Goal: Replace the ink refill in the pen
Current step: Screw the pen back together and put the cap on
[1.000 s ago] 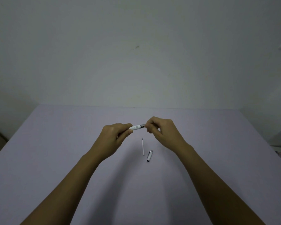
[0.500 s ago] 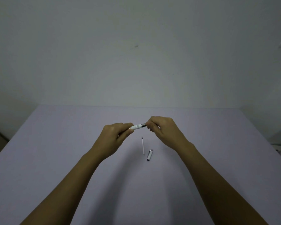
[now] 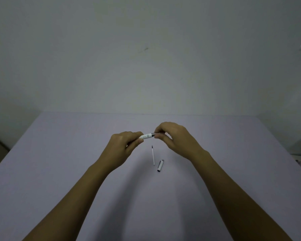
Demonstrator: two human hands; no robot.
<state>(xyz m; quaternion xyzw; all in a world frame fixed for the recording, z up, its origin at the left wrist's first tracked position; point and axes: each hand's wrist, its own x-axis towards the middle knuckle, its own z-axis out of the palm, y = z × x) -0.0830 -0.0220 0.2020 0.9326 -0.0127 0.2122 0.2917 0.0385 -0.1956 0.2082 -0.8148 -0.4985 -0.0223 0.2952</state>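
Observation:
A white pen [image 3: 147, 136] with a printed barrel is held level above the table between both hands. My left hand [image 3: 123, 146] grips its left end in a closed fist. The thumb and fingers of my right hand [image 3: 172, 136] pinch its dark front section, which they mostly hide. Below the hands, a thin white ink refill [image 3: 153, 155] with a dark tip lies on the table, pointing away from me. Just right of it lies the white pen cap [image 3: 160, 165].
The pale lilac table [image 3: 59, 162] reaches to a plain white wall [image 3: 146, 58] at the back. Its left and right edges drop off to the floor at both sides.
My right hand has turned slightly on the pen's front end, with its fingers now covering more of the dark section. The pen, refill and cap stay where they were.

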